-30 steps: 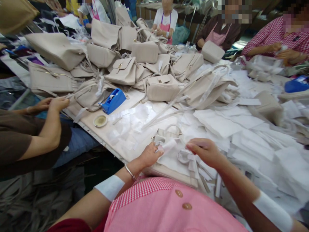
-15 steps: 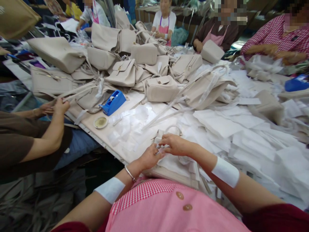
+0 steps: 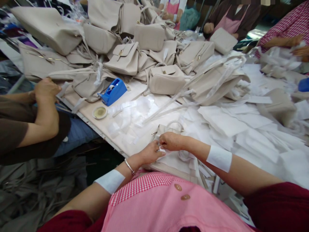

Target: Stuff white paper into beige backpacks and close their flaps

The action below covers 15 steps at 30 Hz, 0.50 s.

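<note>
A beige handbag [image 3: 160, 167] lies at the table's near edge, right in front of my apron. Its curved handle [image 3: 177, 122] and a small metal clasp show beyond my fingers. My left hand [image 3: 151, 152] rests over the bag, thumb stretched to the right and fingers bent. Against it, my right hand [image 3: 170, 141] is closed with its fingertips pinched downward. Between the fingertips of both hands shows a small white piece [image 3: 162, 149], perhaps paper or tape. Most of the bag's middle is hidden under my hands.
A blue tape dispenser [image 3: 114, 91] and a small round dish [image 3: 99, 112] stand left of clear plastic strips [image 3: 130, 117]. Beige bags [image 3: 166, 79] are heaped behind. White paper sheets [image 3: 222, 120] cover the right side. A co-worker's hands [image 3: 47, 88] are at the left edge.
My right hand's fingers have closed and come down against my left hand. The view has tilted downward. The left co-worker's hands have shifted left.
</note>
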Each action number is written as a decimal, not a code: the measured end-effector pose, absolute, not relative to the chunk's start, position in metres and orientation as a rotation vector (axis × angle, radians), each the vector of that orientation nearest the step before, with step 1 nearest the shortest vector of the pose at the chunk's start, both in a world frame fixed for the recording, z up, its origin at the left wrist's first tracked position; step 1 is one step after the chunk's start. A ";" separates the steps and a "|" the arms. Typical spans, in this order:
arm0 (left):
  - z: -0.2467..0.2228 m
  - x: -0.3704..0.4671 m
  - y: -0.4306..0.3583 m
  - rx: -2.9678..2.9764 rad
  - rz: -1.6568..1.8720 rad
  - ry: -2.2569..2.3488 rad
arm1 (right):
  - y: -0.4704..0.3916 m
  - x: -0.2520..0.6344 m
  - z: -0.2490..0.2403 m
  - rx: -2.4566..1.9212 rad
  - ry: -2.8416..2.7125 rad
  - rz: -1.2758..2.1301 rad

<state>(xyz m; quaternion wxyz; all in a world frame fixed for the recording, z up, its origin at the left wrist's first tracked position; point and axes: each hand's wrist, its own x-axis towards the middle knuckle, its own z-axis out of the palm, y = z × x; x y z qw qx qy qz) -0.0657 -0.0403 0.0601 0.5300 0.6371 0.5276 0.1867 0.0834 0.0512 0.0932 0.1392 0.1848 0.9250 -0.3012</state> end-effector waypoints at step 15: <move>0.050 -0.067 -0.030 1.729 0.204 1.244 | 0.015 0.107 0.060 0.560 3.105 -0.553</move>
